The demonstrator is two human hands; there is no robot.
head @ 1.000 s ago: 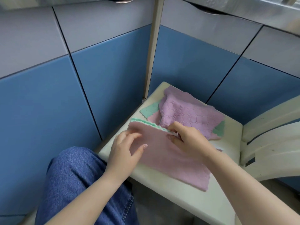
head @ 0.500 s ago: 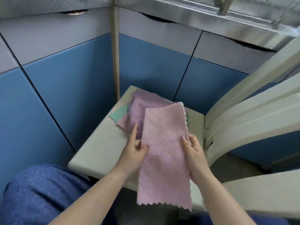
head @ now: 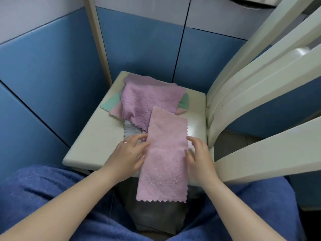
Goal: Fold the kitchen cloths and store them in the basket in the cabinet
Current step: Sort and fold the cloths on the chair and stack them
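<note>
Since half a second ago both hands have slid down the pink cloth point(head: 165, 153) and flattened beside it, and the view has dipped toward the lap.

Blue cabinet doors point(head: 52, 70) fill the background, with pale panels above them; no writing or label can be read anywhere. A cream chair point(head: 90, 150) stands in front of the person, its slatted back point(head: 260, 80) on the right. Blue jeans point(head: 43, 185) cover the knees at the bottom edge.

On the seat's far half lies a loose pile of cloths: a lilac cloth point(head: 145, 100) on top, green corners point(head: 111, 103) and a light blue cloth point(head: 132, 130) peeking from beneath. The pink cloth, folded into a long strip, lies from that pile toward the person, its near end hanging over the seat's front edge.

Left hand point(head: 128, 153) rests with straight, spread fingers at the strip's left edge, a ring point(head: 124, 142) on one finger. Right hand point(head: 199, 155) lies open along the right edge, fingers relaxed, gripping nothing.
</note>
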